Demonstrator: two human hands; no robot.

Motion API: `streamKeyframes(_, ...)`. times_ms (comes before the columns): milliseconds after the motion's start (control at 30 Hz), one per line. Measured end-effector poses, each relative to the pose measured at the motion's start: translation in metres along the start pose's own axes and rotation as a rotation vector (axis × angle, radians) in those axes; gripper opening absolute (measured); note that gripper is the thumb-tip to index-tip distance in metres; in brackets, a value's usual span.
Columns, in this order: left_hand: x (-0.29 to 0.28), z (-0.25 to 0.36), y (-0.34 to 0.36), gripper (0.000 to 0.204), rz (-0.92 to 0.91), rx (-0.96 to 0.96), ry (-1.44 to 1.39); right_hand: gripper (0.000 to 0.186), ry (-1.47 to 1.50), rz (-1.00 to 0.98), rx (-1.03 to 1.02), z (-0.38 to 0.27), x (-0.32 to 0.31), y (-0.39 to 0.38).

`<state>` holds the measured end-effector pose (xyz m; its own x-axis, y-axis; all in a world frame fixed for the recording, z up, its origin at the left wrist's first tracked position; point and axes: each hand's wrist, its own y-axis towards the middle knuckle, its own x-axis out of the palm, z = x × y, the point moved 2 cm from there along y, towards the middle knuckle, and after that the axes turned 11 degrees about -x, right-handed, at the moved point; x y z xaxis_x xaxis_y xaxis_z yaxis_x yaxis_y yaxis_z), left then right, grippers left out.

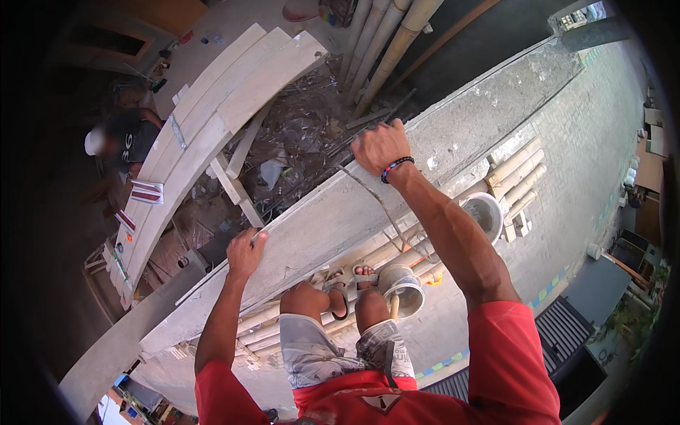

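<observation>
While the left grip (244, 253) clasps the far edge of the ledge (312, 230), which slants up rightward, a bent wire (370, 189) crosses it, the right grip (381, 147) wraps that edge too, and a bucket (496, 205) stands farther right.

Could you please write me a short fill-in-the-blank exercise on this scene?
1. The left hand and right hand are both at the ledge's ____ edge, opposite the one nearer the person's torso.
2. A bracelet circles the wrist of the ____ hand.
3. The colour of the person's shirt is ____.
4. The jointed poles at the top of the picture are made of ____.

Missing words: far; right; red; bamboo.
</observation>
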<state>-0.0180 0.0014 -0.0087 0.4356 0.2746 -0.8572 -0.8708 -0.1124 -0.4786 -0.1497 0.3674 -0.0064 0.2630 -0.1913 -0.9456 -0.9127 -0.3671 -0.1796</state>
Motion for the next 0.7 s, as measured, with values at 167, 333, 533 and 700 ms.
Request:
streamKeyframes(167,0.033,0.018,-0.009,0.040,0.357,0.059,0.016,0.035,-0.032,0.019,0.007,0.015,-0.003,-0.008)
streamKeyframes(333,0.024,0.008,-0.012,0.041,0.297,0.046,-0.014,0.035,-0.065,0.088,0.001,0.004,0.005,0.000)
streamKeyframes(533,0.011,0.012,-0.009,0.041,0.293,0.049,0.002,0.034,-0.057,0.090,0.011,0.004,0.009,-0.003)
streamKeyframes(700,0.013,0.010,-0.010,0.042,0.254,0.020,-0.025,0.034,-0.067,0.116,0.003,0.000,0.009,-0.001)
